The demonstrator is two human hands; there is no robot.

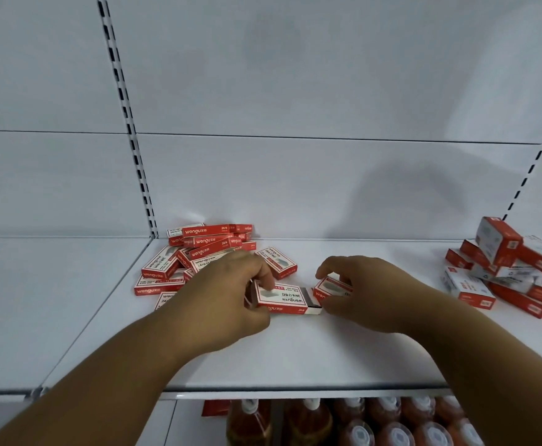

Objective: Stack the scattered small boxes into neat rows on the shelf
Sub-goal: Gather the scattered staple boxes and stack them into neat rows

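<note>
A person's left hand pinches one end of a red-and-white staple box lying flat mid-shelf, its inner tray poking out at the right end, while the right hand curls its fingers around a second box just beside it. The step in hand looks like seating the first boxes of a row on the white shelf. Next, the tray likely needs closing and both boxes squaring up, before drawing from the loose pile behind and the jumbled heap at far right.

Two hands; two box heaps (uncountable); eight-odd bottles.
</note>
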